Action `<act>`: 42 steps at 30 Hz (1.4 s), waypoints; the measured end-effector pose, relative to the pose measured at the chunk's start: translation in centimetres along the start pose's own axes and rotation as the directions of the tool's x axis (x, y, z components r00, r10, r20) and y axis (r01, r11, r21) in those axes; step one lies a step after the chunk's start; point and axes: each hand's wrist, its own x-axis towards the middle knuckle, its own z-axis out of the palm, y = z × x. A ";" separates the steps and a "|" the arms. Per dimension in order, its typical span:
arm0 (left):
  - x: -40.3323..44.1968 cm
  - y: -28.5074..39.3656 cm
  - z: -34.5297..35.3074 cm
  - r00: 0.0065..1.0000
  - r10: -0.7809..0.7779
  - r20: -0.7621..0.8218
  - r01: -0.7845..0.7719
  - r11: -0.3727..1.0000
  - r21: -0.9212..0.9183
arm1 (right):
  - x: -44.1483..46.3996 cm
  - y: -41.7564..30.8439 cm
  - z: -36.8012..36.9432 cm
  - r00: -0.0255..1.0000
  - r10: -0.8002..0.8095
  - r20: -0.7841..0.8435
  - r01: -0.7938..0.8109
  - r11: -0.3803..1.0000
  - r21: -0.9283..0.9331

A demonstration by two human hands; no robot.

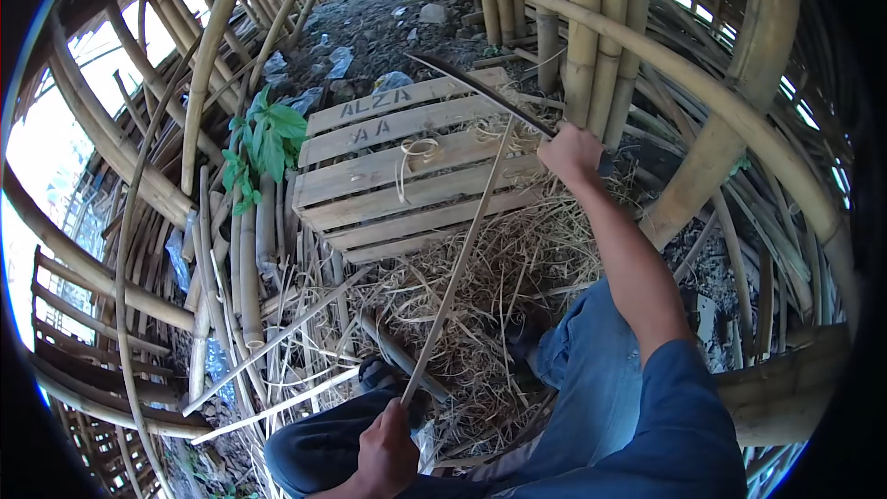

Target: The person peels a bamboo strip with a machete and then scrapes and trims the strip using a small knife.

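My right hand is closed around the handle of a long knife, whose dark blade points up and to the left over the wooden crate. In my left hand, low in the view, is the lower end of a long thin bamboo strip. The strip slants up and to the right, and its upper end meets the blade near the knife's middle. Behind both lies the slatted wooden crate with dark letters, and a curled shaving rests on it.
Bamboo shavings cover the ground between my legs. Upright bamboo poles stand behind my right hand, and a curved pole arches across the right. Left are a green plant and loose bamboo sticks.
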 end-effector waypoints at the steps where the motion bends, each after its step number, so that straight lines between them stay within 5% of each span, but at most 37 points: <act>1: 0.0 -0.2 0.1 1.000 0.015 -0.020 -0.015 1.000 0.008 | 0.1 0.8 0.5 0.999 0.037 -0.015 -0.037 0.999 -0.010; 6: 0.8 0.4 -0.3 0.991 -0.132 0.015 0.132 0.988 -0.078 | -2.6 0.4 -0.2 0.976 -0.219 0.005 0.219 0.974 -0.048; 8: 0.5 -0.1 0.1 0.994 -0.109 -0.010 0.106 0.984 -0.145 | -2.6 1.4 1.2 0.805 -0.582 -0.114 0.574 0.813 -0.099; 10: -0.2 0.4 0.4 0.995 -0.078 -0.056 0.074 0.995 -0.067 | -0.8 2.3 0.4 0.837 -0.535 -0.112 0.524 0.844 -0.117; 11: -0.7 0.5 0.6 0.994 -0.050 -0.100 0.051 0.999 0.005 | 0.5 2.6 -0.3 0.969 -0.240 -0.055 0.237 0.970 -0.052; 12: -1.0 0.3 0.7 0.994 -0.045 -0.096 0.046 0.999 0.004 | 1.2 3.1 -0.9 0.997 0.076 0.014 -0.076 0.997 -0.008; 13: -1.2 0.0 1.0 0.993 -0.036 -0.110 0.038 0.999 0.013 | 1.2 3.9 -1.0 0.997 0.077 0.008 -0.077 0.997 -0.011; 15: -0.6 0.1 0.5 0.991 -0.022 -0.135 0.025 0.999 0.023 | 1.4 5.2 -0.9 0.930 0.365 -0.030 -0.364 0.930 0.048; 18: 0.9 1.3 -0.9 0.993 -0.089 -0.084 0.084 0.994 -0.066 | -0.1 5.9 -1.5 0.929 0.353 -0.108 -0.340 0.932 0.124; 20: 1.4 1.5 -1.2 0.968 -0.251 0.020 0.244 0.914 -0.325 | -1.4 4.7 -2.7 0.949 0.299 -0.103 -0.285 0.949 0.134; 21: 1.6 2.0 -1.0 0.977 -0.198 -0.075 0.161 0.926 -0.341 | -2.0 4.0 -3.1 0.969 0.225 -0.106 -0.210 0.968 0.139; 24: 1.8 2.0 -0.9 0.979 -0.203 -0.018 0.187 0.929 -0.318 | -4.4 1.6 -3.3 0.988 0.107 -0.108 -0.087 0.980 0.179; 29: 2.1 2.5 -0.9 0.989 -0.130 -0.069 0.099 0.936 -0.338 | -5.1 0.0 -2.3 0.942 -0.312 -0.124 0.326 0.938 0.115; 36: 1.5 2.5 -1.2 0.993 -0.098 -0.072 0.084 0.981 -0.173 | -3.1 0.6 -1.1 0.995 -0.089 -0.053 0.092 0.994 0.060; 42: 1.6 2.3 -0.9 0.978 -0.177 -0.111 0.125 0.921 -0.369 | -4.2 -0.2 -1.4 0.953 -0.300 -0.031 0.302 0.948 0.097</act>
